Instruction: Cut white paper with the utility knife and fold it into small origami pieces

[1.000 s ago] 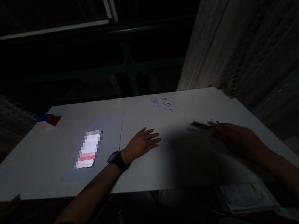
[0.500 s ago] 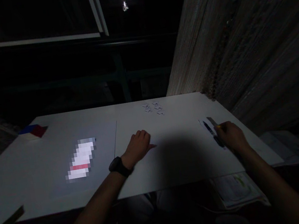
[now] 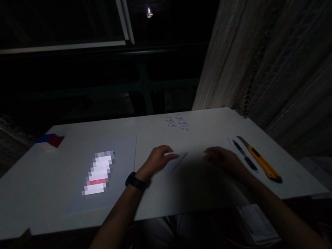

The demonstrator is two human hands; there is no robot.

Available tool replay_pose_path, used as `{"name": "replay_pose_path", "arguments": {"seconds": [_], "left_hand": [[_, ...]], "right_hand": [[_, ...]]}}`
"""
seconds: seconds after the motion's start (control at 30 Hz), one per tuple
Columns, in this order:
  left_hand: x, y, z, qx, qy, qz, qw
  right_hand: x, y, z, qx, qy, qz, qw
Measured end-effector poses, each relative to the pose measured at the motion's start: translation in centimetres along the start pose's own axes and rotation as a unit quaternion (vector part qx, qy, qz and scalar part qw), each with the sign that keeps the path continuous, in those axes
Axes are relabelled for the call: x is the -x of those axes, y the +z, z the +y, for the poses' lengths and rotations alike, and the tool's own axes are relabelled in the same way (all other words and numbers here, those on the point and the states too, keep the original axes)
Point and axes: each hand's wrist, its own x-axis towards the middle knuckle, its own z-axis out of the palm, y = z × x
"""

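My left hand [image 3: 159, 159], with a black watch on the wrist, pinches a small piece of white paper [image 3: 178, 162] between thumb and fingers, tilted up from the white table [image 3: 165, 197]. To its right and apart from the paper, my right hand [image 3: 225, 161] hovers over the table with fingers loosely bent and nothing visible in them; shadow darkens the fingertips. Beyond that hand lies a yellow utility knife [image 3: 263, 163], its blade pointing away from me. Beside the knife is a dark pen [image 3: 245, 154].
A lit phone [image 3: 99, 172], its screen blurred out, rests on a large white sheet [image 3: 128, 186] at left. Several small paper pieces [image 3: 178, 123] lie at the far side. A blue and red block [image 3: 50, 141] sits at the far left. Curtains [image 3: 223, 47] hang at the right.
My right hand has put the utility knife down beside the pen and moved left toward the paper. My left hand has gone from flat on the table to pinching the paper and lifting its edge.
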Motion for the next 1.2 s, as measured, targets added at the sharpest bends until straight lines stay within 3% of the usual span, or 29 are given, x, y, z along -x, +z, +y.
{"name": "replay_pose_path", "arguments": {"seconds": [0.07, 0.17, 0.27, 0.33, 0.53, 0.63, 0.8, 1.0, 1.2], "left_hand": [[-0.4, -0.2, 0.2, 0.074, -0.024, 0.046, 0.996], [-0.9, -0.4, 0.6, 0.152, -0.058, 0.126, 0.979], [-1.2, -0.7, 0.7, 0.197, -0.069, 0.185, 0.96], [-1.2, -0.8, 0.6, 0.23, -0.073, 0.196, 0.95], [-0.6, -0.4, 0.0, 0.364, -0.141, 0.121, 0.913], [-0.4, -0.3, 0.1, 0.357, -0.168, 0.111, 0.912], [-0.5, -0.3, 0.6, 0.32, -0.193, 0.152, 0.915], [-0.5, 0.3, 0.5, 0.343, -0.213, 0.191, 0.895], [-0.5, 0.2, 0.4, 0.303, -0.224, 0.222, 0.899]], "right_hand": [[-0.3, 3.1, -2.1, -0.142, 0.017, -0.13, 0.981], [-1.5, 6.6, -4.8, -0.238, 0.026, -0.207, 0.949], [-3.2, 8.3, -6.4, -0.26, 0.024, -0.191, 0.946], [-4.2, 8.9, -6.6, -0.269, 0.017, -0.182, 0.946], [-5.6, 9.5, -5.6, -0.249, -0.03, -0.151, 0.956], [-5.6, 9.6, -5.1, -0.231, -0.038, -0.147, 0.961], [-5.5, 9.9, -4.6, -0.241, -0.042, -0.149, 0.958], [-5.2, 10.6, -4.8, -0.298, -0.025, -0.12, 0.947], [-5.0, 10.2, -4.8, -0.318, 0.012, -0.121, 0.94]]}}
